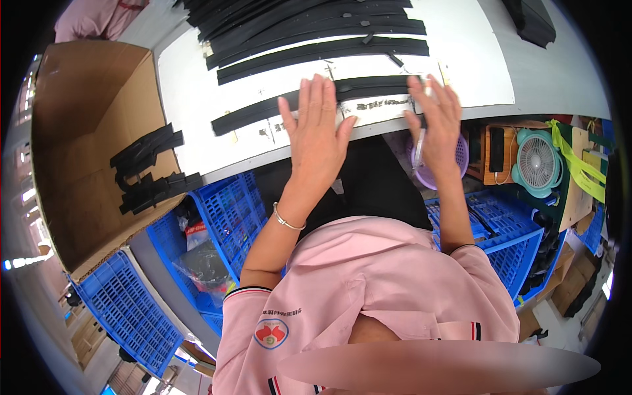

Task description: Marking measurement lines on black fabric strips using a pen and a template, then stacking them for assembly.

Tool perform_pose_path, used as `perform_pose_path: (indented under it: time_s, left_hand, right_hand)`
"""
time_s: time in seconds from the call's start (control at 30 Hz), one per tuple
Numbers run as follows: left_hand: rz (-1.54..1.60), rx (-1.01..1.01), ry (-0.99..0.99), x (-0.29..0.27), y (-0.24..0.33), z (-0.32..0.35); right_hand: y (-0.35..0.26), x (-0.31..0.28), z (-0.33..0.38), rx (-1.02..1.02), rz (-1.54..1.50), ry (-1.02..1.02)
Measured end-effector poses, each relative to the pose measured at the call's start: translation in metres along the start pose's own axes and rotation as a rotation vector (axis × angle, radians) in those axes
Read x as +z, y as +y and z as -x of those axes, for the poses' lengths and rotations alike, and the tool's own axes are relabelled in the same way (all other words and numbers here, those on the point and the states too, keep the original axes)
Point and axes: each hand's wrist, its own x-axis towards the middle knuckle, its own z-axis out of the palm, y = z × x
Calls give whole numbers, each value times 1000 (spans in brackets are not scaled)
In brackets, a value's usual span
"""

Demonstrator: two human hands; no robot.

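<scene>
A: What's before us?
B: Along the near side of our broad, flat white board [474, 85] lies one long, narrow black strip [368, 87].
A: Our hands?
B: Our left hand [319, 131] spreads over its middle, fingers apart; our right [437, 128] bends at its right end. Whether it grips the slim, pale pen-like tool [419, 146], we cannot tell.
A: We'd best press evenly, keeping the strip straight.

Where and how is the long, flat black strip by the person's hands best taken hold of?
Probably pinch the long, flat black strip by its left end, coming from the person's left: that end lies uncovered beyond the bare left hand, while the right hand crowds the other. Lying flat, its edge may need lifting first.
</scene>
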Motion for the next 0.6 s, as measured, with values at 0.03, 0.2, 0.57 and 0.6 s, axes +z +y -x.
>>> perform_pose_path:
  time_s: [0.03,0.2,0.57,0.6]
  left_hand:
    - [-21,-35,7,-3,-6,5]
    - [-121,-141,40,-18,-28,31]
    - [-69,-275,110,-33,-66,59]
    - [-84,-268,141,-30,-66,59]
  right_hand:
    - [12,-2,2,-3,30,4]
    - [38,-16,6,27,79,-6]
    - [23,-12,0,207,-152,82]
    - [8,-13,-8,244,-235,147]
